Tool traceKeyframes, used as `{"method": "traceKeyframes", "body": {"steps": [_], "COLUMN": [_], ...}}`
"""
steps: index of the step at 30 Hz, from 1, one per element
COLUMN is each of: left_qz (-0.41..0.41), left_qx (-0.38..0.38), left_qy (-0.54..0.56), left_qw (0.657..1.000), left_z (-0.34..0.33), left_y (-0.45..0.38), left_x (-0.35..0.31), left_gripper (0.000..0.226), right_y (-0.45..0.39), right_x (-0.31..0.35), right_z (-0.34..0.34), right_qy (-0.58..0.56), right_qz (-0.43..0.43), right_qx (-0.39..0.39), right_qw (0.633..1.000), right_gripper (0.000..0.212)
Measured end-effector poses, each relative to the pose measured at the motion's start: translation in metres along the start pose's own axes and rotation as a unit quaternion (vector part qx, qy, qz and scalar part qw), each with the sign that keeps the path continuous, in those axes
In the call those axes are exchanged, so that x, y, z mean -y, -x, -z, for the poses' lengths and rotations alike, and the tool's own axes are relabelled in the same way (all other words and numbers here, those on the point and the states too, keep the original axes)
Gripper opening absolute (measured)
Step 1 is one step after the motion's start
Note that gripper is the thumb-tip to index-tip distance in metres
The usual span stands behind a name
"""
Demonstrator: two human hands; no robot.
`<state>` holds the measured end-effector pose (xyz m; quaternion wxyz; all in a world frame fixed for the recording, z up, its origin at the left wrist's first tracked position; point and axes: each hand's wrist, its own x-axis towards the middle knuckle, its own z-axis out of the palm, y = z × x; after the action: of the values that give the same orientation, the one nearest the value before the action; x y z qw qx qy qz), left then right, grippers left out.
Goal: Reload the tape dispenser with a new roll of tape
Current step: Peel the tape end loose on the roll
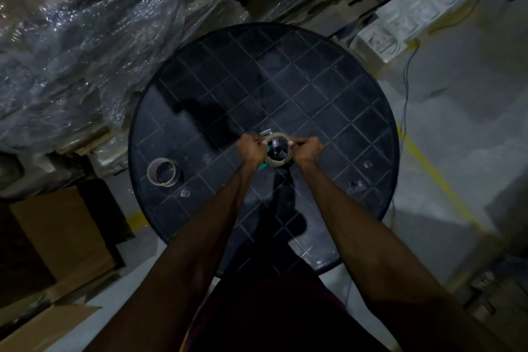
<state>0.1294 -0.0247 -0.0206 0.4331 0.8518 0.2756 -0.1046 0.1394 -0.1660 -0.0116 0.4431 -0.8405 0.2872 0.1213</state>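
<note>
On a round black gridded table [314, 80] both my hands meet at a roll of tape [278, 162] that sits around the black hub of the tape dispenser [276, 150]. My left hand [251, 148] grips the roll's left side, and a strip of the dispenser's teal body shows under it. My right hand [307, 150] pinches the roll's right edge. A metal blade piece of the dispenser pokes out just beyond the roll. A second, thin roll or bare core [162, 171] lies flat on the table at the left.
Plastic-wrapped goods [85, 37] pile up to the left and behind the table. Cardboard boxes [63, 231] stand on the floor at the lower left. A white block [414, 17] and a thin cable [404, 100] are on the right, beside a yellow floor line [440, 180].
</note>
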Motion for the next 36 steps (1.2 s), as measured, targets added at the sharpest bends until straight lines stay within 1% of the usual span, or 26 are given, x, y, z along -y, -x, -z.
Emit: {"method": "traceKeyframes", "body": {"steps": [6, 10, 13, 15, 18, 21, 23, 26, 27, 29, 32, 34, 36], "left_qz": [-0.012, -0.025, -0.038, -0.053, -0.083, -0.121, -0.139, -0.12, -0.137, -0.19, -0.221, -0.229, -0.221], "left_qx": [0.0, 0.005, 0.011, 0.018, 0.047, 0.079, 0.074, 0.057, 0.046, 0.043, 0.062, 0.092, 0.113], "left_qy": [-0.006, -0.014, -0.014, -0.019, -0.005, -0.021, -0.031, -0.014, -0.016, -0.021, 0.002, 0.021, 0.004], "left_qw": [1.0, 1.0, 0.999, 0.998, 0.995, 0.989, 0.987, 0.991, 0.989, 0.981, 0.973, 0.969, 0.969], "left_z": [0.003, 0.006, 0.007, 0.009, 0.014, 0.018, 0.019, 0.02, 0.019, 0.019, 0.022, 0.019, 0.021], "left_y": [-0.001, -0.001, 0.0, 0.003, 0.007, 0.008, 0.009, 0.011, 0.01, 0.01, 0.014, 0.011, 0.01], "left_x": [-0.003, -0.001, 0.006, 0.01, 0.016, 0.017, 0.017, 0.022, 0.026, 0.03, 0.026, 0.028, 0.025], "left_gripper": [0.02, 0.021, 0.019, 0.023, 0.029, 0.027, 0.03, 0.026, 0.026, 0.037, 0.048, 0.046, 0.043], "right_y": [-0.007, -0.009, -0.006, -0.003, 0.0, -0.003, -0.003, -0.001, 0.0, 0.002, 0.005, 0.011, 0.012], "right_x": [0.002, 0.002, -0.001, -0.004, -0.01, -0.016, -0.016, -0.013, -0.012, -0.01, -0.011, -0.011, -0.014], "right_z": [-0.003, -0.006, -0.004, -0.003, -0.001, 0.002, 0.003, -0.001, -0.002, -0.001, 0.001, 0.004, 0.005], "right_qy": [0.025, 0.023, 0.026, 0.022, 0.027, 0.037, 0.039, 0.045, 0.051, 0.062, 0.068, 0.057, 0.061], "right_qz": [-0.004, -0.008, 0.013, 0.032, 0.036, 0.042, 0.053, 0.057, 0.062, 0.081, 0.134, 0.146, 0.165], "right_qx": [0.0, -0.002, 0.011, 0.021, 0.046, 0.049, 0.046, 0.051, 0.054, 0.054, 0.052, 0.058, 0.061], "right_qw": [1.0, 1.0, 1.0, 0.999, 0.998, 0.997, 0.997, 0.996, 0.995, 0.993, 0.987, 0.986, 0.982], "right_gripper": [0.02, 0.018, 0.02, 0.024, 0.032, 0.033, 0.033, 0.035, 0.035, 0.034, 0.024, 0.023, 0.025]}}
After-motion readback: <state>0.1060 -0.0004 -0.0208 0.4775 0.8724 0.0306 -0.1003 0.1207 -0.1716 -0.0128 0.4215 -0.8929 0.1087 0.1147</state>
